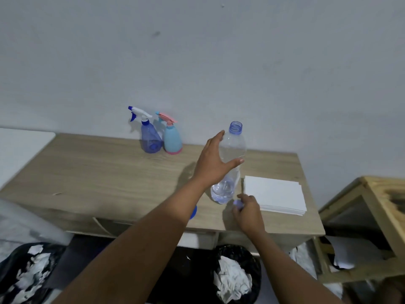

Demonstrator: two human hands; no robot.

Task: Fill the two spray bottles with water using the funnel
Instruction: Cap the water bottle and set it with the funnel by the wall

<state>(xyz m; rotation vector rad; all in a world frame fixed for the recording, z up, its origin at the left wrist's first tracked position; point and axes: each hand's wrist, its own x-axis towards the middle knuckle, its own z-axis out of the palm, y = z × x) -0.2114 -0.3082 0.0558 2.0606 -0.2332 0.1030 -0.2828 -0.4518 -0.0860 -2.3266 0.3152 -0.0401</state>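
1. The two spray bottles stand side by side at the back edge of the tabletop (109,172), touching each other. Both have their spray tops screwed on.
2. No funnel sits in either one. A small blue thing (194,212) peeks out from under the left arm at the front edge. It may be the funnel, but most of it is hidden.
3. The water bottle (233,148) stands near the right side of the tabletop with its cap off. It has only a little water at the bottom.
4. I cannot see if the spray bottles have water in them. With both tops on, I think the pouring is yet to come: take the tops off, put the funnel in, pour.
5. The left hand (213,163) is spread wide around the water bottle, fingers straight, not closed on it.
6. The right hand (248,212) pinches the little blue cap (237,203) near the front edge.
7. The water bottle is thin, clear plastic with ribs. The blue spray bottle (150,138) is see-through and cone-shaped. The light blue spray bottle (173,140) is not see-through and has a pink top and base.
8. The tabletop is pale wood with lines. A flat stack of white paper (276,191) lies near its right edge.
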